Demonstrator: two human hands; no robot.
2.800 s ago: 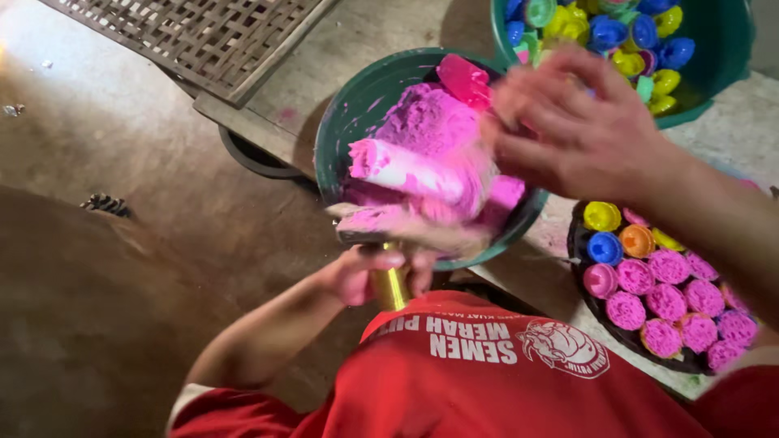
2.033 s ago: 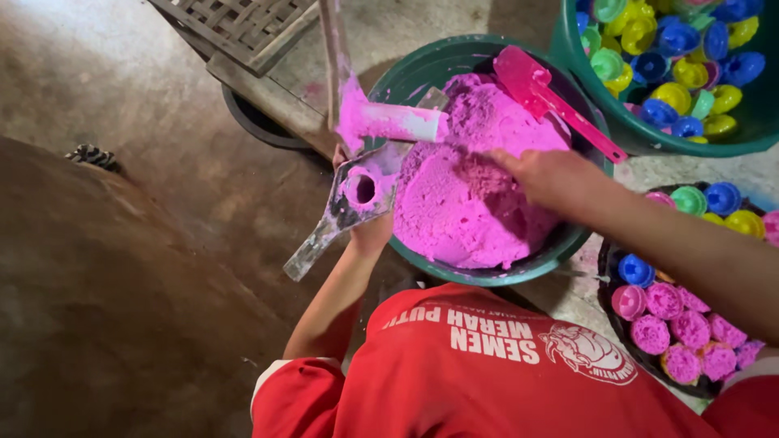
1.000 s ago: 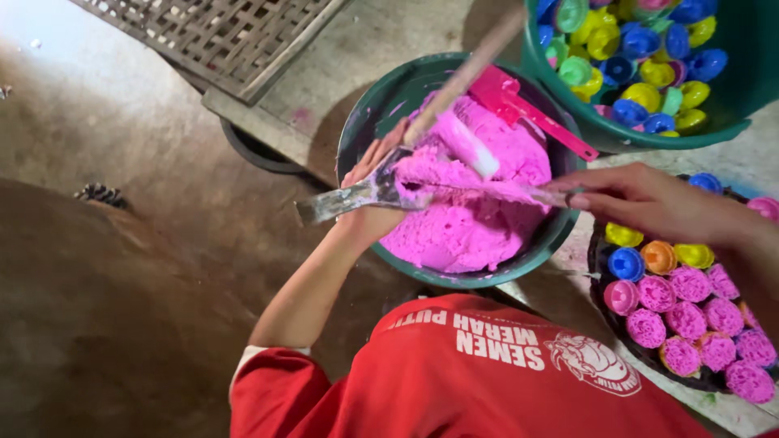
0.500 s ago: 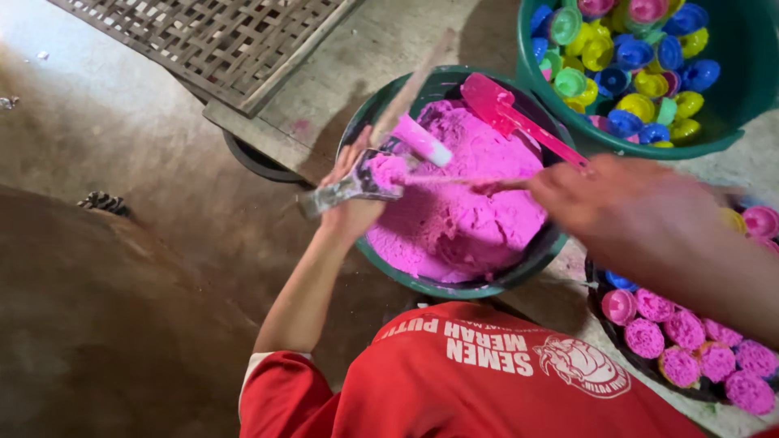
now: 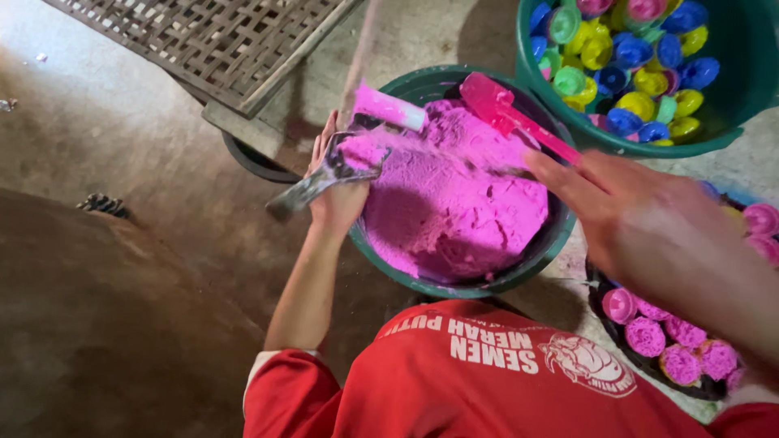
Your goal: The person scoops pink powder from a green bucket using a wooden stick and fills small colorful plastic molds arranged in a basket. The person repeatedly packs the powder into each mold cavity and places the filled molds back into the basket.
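1. Head view: the left hand (image 5: 337, 191) is wrapped around a metal scoop (image 5: 320, 180) at the near left rim of the green bowl (image 5: 454, 285). The scoop, loaded with pink powder (image 5: 454, 203), sits just over that rim.
2. The right hand (image 5: 641, 219) hovers flat over the bowl's right side, fingers pressed together and stretched out, holding nothing. Its fingertips lie near a pink spatula (image 5: 519, 122) that rests in the powder.
3. Risk, as I judge it: with the scoop this close to the edge, a tilt could spill powder onto the floor.
4. Around: a tub (image 5: 730, 89) of blue, yellow and green caps at upper right; a dark tray (image 5: 641, 369) of pink-filled moulds at lower right; a woven mat (image 5: 211, 40) on the bare concrete floor (image 5: 122, 162). Dim light.
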